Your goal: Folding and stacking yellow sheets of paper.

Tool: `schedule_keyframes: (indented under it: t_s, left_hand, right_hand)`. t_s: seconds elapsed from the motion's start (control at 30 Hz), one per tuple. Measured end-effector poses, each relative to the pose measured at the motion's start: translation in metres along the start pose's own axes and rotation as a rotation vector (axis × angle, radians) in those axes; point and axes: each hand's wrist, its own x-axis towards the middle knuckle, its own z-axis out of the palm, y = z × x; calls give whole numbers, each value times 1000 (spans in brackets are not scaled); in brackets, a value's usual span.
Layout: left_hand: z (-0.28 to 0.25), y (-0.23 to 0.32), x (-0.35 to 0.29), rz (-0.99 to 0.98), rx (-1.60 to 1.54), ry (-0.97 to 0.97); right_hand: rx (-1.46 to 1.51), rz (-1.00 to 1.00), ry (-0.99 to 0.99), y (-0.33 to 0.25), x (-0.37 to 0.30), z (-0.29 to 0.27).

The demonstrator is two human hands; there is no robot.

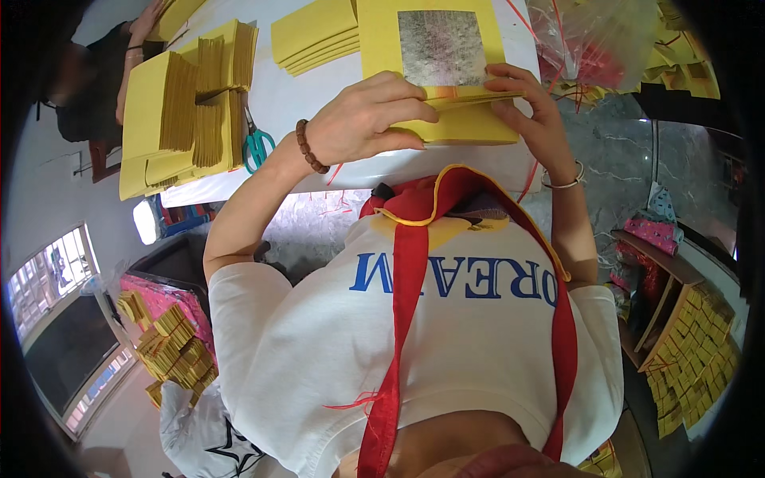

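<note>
My left hand (370,115) lies over the left end of the near fold of yellow paper (470,131), fingers curled and thumb beneath. At the other end, my right hand (534,115) has its fingers and thumb closed about the fold's right edge. The folded layers between the hands stand slightly apart. Beyond the fold, a flat yellow sheet with a silver square (442,48) is spread out. Teal-handled scissors (256,147) rest left of my left wrist, beside stacks of folded yellow paper (179,103).
More folded yellow paper (316,36) is fanned at the table's far side. Another person's hand (146,22) is at the far left. Red strings hang at the white table's (311,103) edge. A clear plastic bag (594,48) stands at right, near tied yellow bundles (693,358).
</note>
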Motion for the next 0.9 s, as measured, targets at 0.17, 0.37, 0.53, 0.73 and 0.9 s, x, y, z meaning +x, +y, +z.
schedule_keyframes:
  t_s: [0.17,0.37,0.53,0.73,0.9]
  left_hand:
    - [-1,-4,1,41,-22,2]
    - [1,0,2,30,66,74]
    - [-4,4,-1,27,127,44]
    - [-13,-10,-14,-135,177,216]
    - [-5,-22,-24,-67,543,171]
  right_hand:
    - [104,21,-36,1,-1,-6]
    - [127,-39,-27,-5,-1,0]
    - [36,-23,39,6,3,3]
    - [131,24,72,9,1,3]
    - [-278,-214,112,10,7,-2]
